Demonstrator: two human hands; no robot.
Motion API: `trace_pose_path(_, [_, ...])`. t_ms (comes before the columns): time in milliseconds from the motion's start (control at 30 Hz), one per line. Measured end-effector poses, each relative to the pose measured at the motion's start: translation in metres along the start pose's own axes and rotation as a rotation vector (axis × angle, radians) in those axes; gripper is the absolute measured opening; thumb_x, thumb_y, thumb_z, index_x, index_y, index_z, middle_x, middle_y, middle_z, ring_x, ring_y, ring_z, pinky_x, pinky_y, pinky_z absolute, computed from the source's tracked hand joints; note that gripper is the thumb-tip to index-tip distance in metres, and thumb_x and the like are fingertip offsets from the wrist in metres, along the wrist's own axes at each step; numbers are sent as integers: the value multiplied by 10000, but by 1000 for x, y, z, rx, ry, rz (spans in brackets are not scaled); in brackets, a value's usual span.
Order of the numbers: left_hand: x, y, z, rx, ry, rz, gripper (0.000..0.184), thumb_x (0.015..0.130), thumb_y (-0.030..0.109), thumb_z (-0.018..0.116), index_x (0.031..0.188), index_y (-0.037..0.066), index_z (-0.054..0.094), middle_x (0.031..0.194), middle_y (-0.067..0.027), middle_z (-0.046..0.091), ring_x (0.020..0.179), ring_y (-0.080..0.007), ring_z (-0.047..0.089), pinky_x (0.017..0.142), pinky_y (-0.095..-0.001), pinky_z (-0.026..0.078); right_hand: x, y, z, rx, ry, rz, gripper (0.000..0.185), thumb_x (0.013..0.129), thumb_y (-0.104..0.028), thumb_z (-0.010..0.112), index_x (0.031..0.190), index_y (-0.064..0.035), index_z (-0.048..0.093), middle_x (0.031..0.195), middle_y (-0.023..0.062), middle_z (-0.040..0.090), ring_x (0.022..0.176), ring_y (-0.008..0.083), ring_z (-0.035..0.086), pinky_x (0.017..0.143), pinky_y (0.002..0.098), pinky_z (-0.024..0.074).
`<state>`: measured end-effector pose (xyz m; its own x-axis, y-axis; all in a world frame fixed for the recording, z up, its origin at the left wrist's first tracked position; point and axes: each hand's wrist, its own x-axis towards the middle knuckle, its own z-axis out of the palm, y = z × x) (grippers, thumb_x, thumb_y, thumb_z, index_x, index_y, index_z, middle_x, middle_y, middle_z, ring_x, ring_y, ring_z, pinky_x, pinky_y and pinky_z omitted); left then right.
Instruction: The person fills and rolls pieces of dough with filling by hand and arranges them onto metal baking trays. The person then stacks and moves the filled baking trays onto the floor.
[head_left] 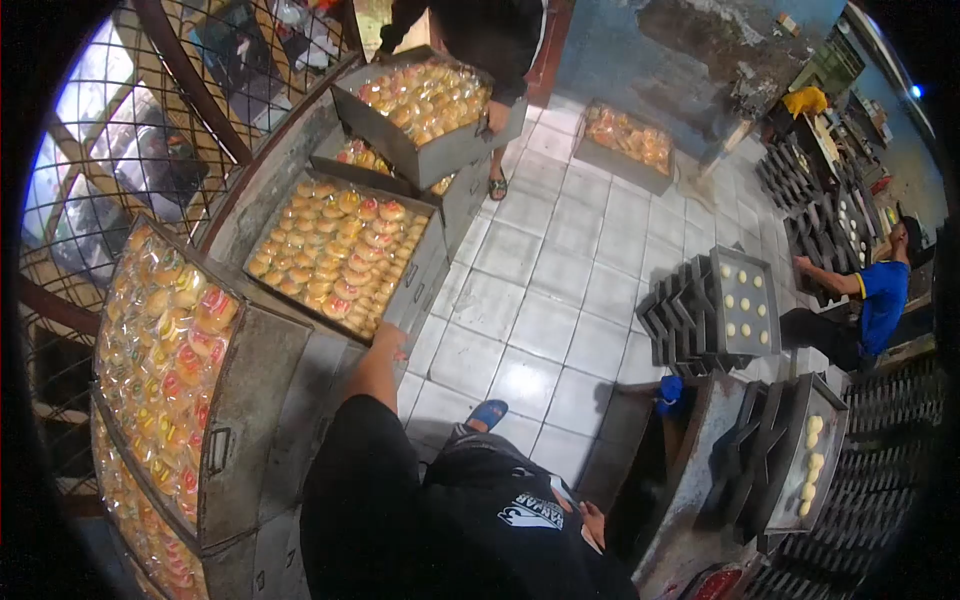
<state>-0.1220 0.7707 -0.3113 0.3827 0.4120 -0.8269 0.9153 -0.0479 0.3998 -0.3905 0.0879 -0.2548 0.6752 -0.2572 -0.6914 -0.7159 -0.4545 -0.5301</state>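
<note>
My left hand (392,343) grips the near corner of a grey metal box (425,275) full of wrapped buns (340,250), some with red labels. Low in front of my black shirt, my right hand (593,527) is closed beside a thin pale flat object (564,491); its fingers are partly hidden and I cannot make out what it is. Beyond the box, another person's hand (498,115) holds a second metal box (440,155) of wrapped buns, tilted above a further box.
On the left stands a tall metal bin (255,420) heaped with wrapped buns, by a wire grille (150,120). Another bun box (625,165) sits on the tiled floor (560,270). Stacked trays (745,300) hold dough balls at right; a person in blue (880,300) works there.
</note>
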Motion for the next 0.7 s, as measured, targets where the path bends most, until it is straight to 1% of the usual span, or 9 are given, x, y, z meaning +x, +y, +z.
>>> trace_pose_path(67, [-27, 2, 9, -61, 257, 47, 846, 891, 139, 707, 1558, 22, 200, 873, -245, 683, 616, -327, 693, 481, -427, 590, 49, 80, 9, -60, 11, -76, 519, 937, -351, 694, 1267, 47, 648, 1211, 223, 699, 1112, 302, 674, 913, 416, 518])
trace_pose_path(100, [-25, -1, 12, -72, 267, 58, 846, 891, 139, 707, 1558, 22, 200, 873, -245, 683, 616, -327, 693, 481, -427, 590, 39, 54, 6, -57, 10, -94, 519, 937, -351, 694, 1267, 47, 648, 1211, 223, 699, 1112, 302, 674, 913, 416, 518])
trace_pose_path(200, [-32, -1, 12, -151, 246, 21, 891, 875, 136, 714, 1585, 64, 180, 928, -256, 683, 620, -320, 690, 463, -428, 578, 15, 9, -5, -93, 28, -37, 529, 923, -368, 700, 1254, 43, 657, 1139, 203, 726, 1049, 280, 691, 880, 407, 528])
trace_pose_path(300, [-56, 4, 7, -115, 31, 70, 1059, 820, 65, 696, 1620, 146, 6, 1006, -267, 679, 717, -345, 697, 563, -441, 589, 18, -4, -9, -68, -21, -63, 517, 925, -363, 695, 1243, 43, 661, 1067, 186, 739, 989, 252, 696, 849, 401, 533])
trace_pose_path(433, [-76, 107, 14, 301, 266, 597, 1021, 754, -48, 589, 1621, 216, 121, 1151, -361, 634, 865, -377, 711, 614, -438, 561, 69, 49, -3, -105, -55, -102, 466, 938, -349, 688, 1194, 40, 685, 1012, 157, 746, 909, 215, 693, 800, 379, 537])
trace_pose_path(467, [-120, 159, 13, 276, 252, 636, 1031, 772, -20, 605, 1629, 237, 91, 992, -292, 698, 754, -366, 706, 581, -439, 548, 96, 80, 1, -84, -97, -148, 452, 942, -343, 684, 1185, 38, 690, 1014, 154, 747, 902, 212, 694, 793, 379, 538])
trace_pose_path(500, [-106, 194, 14, 320, 457, 939, 990, 801, 78, 635, 1620, 97, 78, 1065, -341, 673, 954, -459, 682, 810, -478, 547, 75, 53, -10, -74, -105, -133, 441, 948, -337, 677, 1181, 37, 691, 1014, 152, 747, 898, 211, 694, 789, 378, 539])
trace_pose_path(600, [-175, 299, -4, 208, 115, 788, 991, 835, 42, 587, 1604, 50, -38, 902, -243, 735, 613, -295, 679, 507, -416, 511, 45, -1, -28, -29, -112, -95, 409, 964, -316, 656, 1172, 33, 697, 1014, 145, 749, 886, 209, 693, 779, 373, 540])
trace_pose_path(700, [-155, 350, 2, 193, 94, 670, 996, 889, 31, 608, 1608, 65, -80, 786, -135, 732, 521, -201, 600, 435, -368, 449, 60, 17, -29, 40, -53, -136, 325, 1018, -282, 584, 1067, 11, 715, 855, 50, 697, 787, 139, 621, 715, 303, 499])
